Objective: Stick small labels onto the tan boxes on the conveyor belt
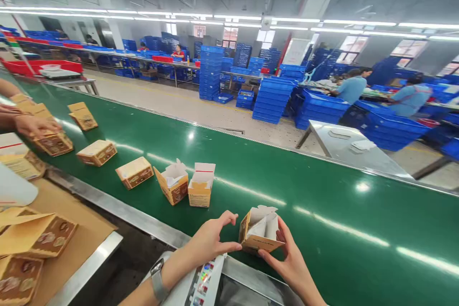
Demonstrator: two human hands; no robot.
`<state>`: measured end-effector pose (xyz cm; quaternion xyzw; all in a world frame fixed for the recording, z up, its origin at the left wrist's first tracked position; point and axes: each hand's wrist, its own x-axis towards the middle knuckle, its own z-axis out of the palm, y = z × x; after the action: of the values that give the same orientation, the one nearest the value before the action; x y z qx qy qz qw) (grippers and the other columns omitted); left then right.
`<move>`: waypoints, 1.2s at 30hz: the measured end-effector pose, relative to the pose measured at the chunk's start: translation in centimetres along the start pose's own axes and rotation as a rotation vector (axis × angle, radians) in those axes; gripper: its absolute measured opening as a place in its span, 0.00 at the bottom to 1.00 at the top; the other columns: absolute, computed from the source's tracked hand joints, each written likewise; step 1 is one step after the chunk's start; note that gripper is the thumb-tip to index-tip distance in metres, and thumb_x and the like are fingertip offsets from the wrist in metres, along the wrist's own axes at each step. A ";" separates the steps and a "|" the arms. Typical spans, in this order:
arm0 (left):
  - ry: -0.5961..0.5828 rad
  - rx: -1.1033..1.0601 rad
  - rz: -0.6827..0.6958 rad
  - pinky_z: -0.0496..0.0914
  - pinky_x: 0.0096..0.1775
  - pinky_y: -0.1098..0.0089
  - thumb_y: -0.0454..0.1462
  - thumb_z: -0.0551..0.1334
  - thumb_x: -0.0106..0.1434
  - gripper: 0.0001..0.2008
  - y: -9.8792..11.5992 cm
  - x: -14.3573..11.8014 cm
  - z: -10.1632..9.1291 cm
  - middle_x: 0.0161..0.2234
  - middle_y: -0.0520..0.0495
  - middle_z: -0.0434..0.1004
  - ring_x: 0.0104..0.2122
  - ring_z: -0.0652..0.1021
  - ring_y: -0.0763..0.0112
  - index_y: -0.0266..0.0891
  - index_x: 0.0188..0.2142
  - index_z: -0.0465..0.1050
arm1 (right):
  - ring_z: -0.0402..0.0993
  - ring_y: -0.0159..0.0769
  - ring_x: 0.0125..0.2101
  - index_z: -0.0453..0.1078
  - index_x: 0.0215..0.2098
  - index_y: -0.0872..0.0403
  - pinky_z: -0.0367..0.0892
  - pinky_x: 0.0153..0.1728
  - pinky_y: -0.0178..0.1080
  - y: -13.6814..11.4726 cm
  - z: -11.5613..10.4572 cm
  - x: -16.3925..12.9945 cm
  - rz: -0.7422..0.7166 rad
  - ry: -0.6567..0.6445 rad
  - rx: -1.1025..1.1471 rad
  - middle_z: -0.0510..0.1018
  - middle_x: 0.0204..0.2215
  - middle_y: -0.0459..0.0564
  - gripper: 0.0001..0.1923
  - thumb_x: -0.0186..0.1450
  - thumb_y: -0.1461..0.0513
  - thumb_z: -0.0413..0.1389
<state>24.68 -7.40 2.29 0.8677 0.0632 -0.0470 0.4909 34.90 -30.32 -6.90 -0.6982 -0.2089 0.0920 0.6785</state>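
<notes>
An open-topped tan and brown carton (pixel 263 244) stands on the green conveyor belt right in front of me, with white flaps raised and white packets visible inside. My right hand (pixel 290 253) grips its right side, thumb low on the near face and fingers behind. At the carton's left, my left hand (pixel 215 236) is spread, its thumb tip close to or touching the lower left corner. Two more open cartons, one with a white inner flap (pixel 203 172) up and one tilted (pixel 175 189), stand to the left. Beyond them lies a closed carton (pixel 136 172).
Another person's hands (pixel 36 124) handle cartons at the far left. More cartons (pixel 53 234) lie on a brown cardboard-covered table at lower left. A metal rail (pixel 161 232) edges the green belt (pixel 315 201). Blue crate stacks (pixel 274 100) and a steel table (pixel 340 141) stand beyond.
</notes>
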 end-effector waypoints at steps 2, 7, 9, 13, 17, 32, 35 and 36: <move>-0.051 0.076 0.016 0.64 0.27 0.74 0.46 0.69 0.55 0.17 0.9 0.6 1.1 0.44 0.48 0.81 0.26 0.75 0.71 0.44 0.42 0.71 | 0.73 0.53 0.53 0.57 0.64 0.49 0.69 0.53 0.55 0.1 -0.4 -0.6 -0.003 0.089 -0.069 0.73 0.56 0.57 0.48 0.50 0.54 0.71; -0.111 0.019 -0.102 0.64 0.26 0.74 0.46 0.62 0.62 0.18 2.0 -0.2 1.5 0.48 0.45 0.81 0.21 0.72 0.75 0.43 0.49 0.70 | 0.67 0.55 0.56 0.52 0.66 0.53 0.68 0.52 0.53 0.7 1.0 -1.8 -0.026 0.396 -0.255 0.63 0.62 0.63 0.50 0.53 0.50 0.69; -0.084 0.026 -0.099 0.63 0.25 0.74 0.46 0.64 0.60 0.28 2.5 0.2 1.0 0.57 0.40 0.75 0.20 0.70 0.77 0.47 0.59 0.63 | 0.67 0.55 0.57 0.50 0.68 0.53 0.67 0.54 0.54 0.9 1.0 -1.9 -0.014 0.328 -0.202 0.63 0.63 0.63 0.48 0.56 0.52 0.67; -0.104 0.086 0.038 0.58 0.22 0.75 0.45 0.66 0.58 0.31 3.4 2.7 1.2 0.60 0.42 0.72 0.16 0.62 0.82 0.49 0.60 0.64 | 0.63 0.51 0.63 0.41 0.71 0.49 0.62 0.61 0.55 1.8 -1.0 -1.6 -0.077 0.139 0.013 0.58 0.67 0.60 0.49 0.60 0.57 0.64; -0.151 0.077 0.098 0.51 0.19 0.76 0.44 0.64 0.61 0.26 3.5 4.5 3.0 0.50 0.46 0.79 0.15 0.60 0.84 0.45 0.58 0.67 | 0.56 0.49 0.66 0.53 0.67 0.47 0.60 0.62 0.56 2.4 -2.6 -1.5 -0.239 0.101 -0.018 0.54 0.69 0.58 0.37 0.63 0.63 0.62; -0.058 0.261 0.298 0.74 0.40 0.67 0.45 0.58 0.68 0.17 4.9 8.1 6.4 0.66 0.47 0.63 0.28 0.80 0.72 0.49 0.55 0.71 | 0.68 0.51 0.58 0.70 0.47 0.49 0.70 0.54 0.53 0.7 -5.4 -0.5 -0.255 0.234 -0.390 0.66 0.59 0.58 0.12 0.67 0.54 0.58; 0.091 0.145 0.132 0.74 0.34 0.69 0.45 0.58 0.68 0.23 5.9 7.9 6.9 0.63 0.42 0.68 0.21 0.75 0.76 0.46 0.60 0.64 | 0.70 0.53 0.55 0.68 0.50 0.50 0.72 0.50 0.54 -0.3 -4.2 -0.5 -0.137 0.426 -0.431 0.67 0.56 0.60 0.20 0.66 0.48 0.57; 0.106 0.118 0.085 0.74 0.32 0.69 0.46 0.58 0.67 0.23 6.2 7.6 6.9 0.62 0.42 0.70 0.20 0.74 0.77 0.45 0.60 0.65 | 0.70 0.56 0.55 0.66 0.52 0.51 0.71 0.49 0.56 -0.7 -3.5 -0.8 -0.108 0.501 -0.458 0.66 0.56 0.62 0.24 0.65 0.46 0.58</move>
<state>32.99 -16.05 2.89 0.8983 0.0494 0.0163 0.4362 35.50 -33.83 -6.16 -0.8212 -0.0876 -0.1678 0.5383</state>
